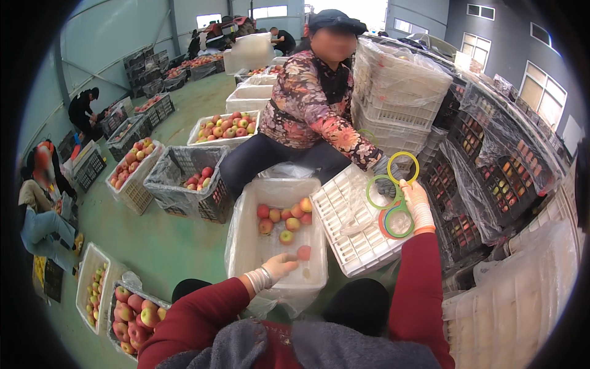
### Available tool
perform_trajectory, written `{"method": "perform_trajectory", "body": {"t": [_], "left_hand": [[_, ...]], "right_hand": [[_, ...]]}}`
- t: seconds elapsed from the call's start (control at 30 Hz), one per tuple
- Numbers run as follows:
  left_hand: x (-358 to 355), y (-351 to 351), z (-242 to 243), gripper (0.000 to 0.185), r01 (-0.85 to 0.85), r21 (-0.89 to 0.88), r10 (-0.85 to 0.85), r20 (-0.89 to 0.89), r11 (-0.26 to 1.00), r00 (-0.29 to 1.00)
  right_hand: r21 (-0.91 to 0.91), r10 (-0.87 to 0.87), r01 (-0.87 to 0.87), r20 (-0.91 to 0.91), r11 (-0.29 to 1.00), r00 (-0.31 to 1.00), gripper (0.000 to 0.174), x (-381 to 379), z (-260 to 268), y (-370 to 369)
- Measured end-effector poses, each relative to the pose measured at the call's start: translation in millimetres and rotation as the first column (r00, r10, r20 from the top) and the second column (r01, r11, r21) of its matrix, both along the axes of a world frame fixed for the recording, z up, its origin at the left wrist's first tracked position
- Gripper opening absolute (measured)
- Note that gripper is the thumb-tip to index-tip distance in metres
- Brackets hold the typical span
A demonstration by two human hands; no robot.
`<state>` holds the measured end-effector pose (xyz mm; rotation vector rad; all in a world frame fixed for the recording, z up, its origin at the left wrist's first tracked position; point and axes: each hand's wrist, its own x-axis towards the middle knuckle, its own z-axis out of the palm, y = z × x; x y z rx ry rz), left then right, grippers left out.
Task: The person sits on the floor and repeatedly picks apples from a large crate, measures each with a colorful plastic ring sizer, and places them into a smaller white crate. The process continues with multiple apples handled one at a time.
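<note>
My left hand (278,268), in a pale glove, reaches over the near end of a white plastic crate (233,230) lined with clear film. A blurred red apple (303,252) is just beyond its fingertips, with no clear grip on it. Several red-yellow apples (286,237) lie toward the crate's far end. My right hand (417,203), gloved too, grips a set of fruit sizing rings: a yellow ring (391,173), two green ones and an orange one. These rings hang above an overturned white crate (341,233) with loose clear film on it.
A co-worker in a floral top (304,106) sits opposite, a grey-gloved hand (386,185) behind the rings. Apple-filled crates (138,318) stand on the left. Stacked white crates (396,92) and film-wrapped dark crates (488,161) rise on the right. Other people work farther back.
</note>
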<state>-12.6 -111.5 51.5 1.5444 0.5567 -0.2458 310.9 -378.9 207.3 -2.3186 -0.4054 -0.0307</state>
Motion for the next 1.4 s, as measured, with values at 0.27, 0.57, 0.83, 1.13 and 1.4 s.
{"method": "perform_trajectory", "body": {"t": [0.27,0.57,0.83,1.13,1.4], "left_hand": [[-39,17,19,0.053,-0.188,0.009,0.184,0.165,0.982,0.969],[-139,75,109,0.054,-0.754,-0.188,0.647,0.665,0.629,0.374],[-142,43,316,0.075,-0.832,0.554,-0.643,0.642,0.011,0.419],[-100,85,294,0.055,0.464,0.851,-0.232,-0.517,-0.246,0.824],[-223,205,128,0.058,0.841,0.48,0.151,-0.839,-0.25,0.523]], "right_hand": [[0.93,0.542,-0.006,-0.208,0.367,0.814,0.026,-64,49,38],[0.989,0.777,-0.129,0.139,-0.075,0.614,0.033,-160,187,83],[0.983,0.616,0.085,-0.167,0.161,0.77,0.033,-154,105,79],[0.986,0.932,0.148,-0.118,0.07,0.344,0.042,-216,56,131],[0.858,0.757,0.383,-0.494,0.343,0.429,0.037,-202,-59,71]]}}
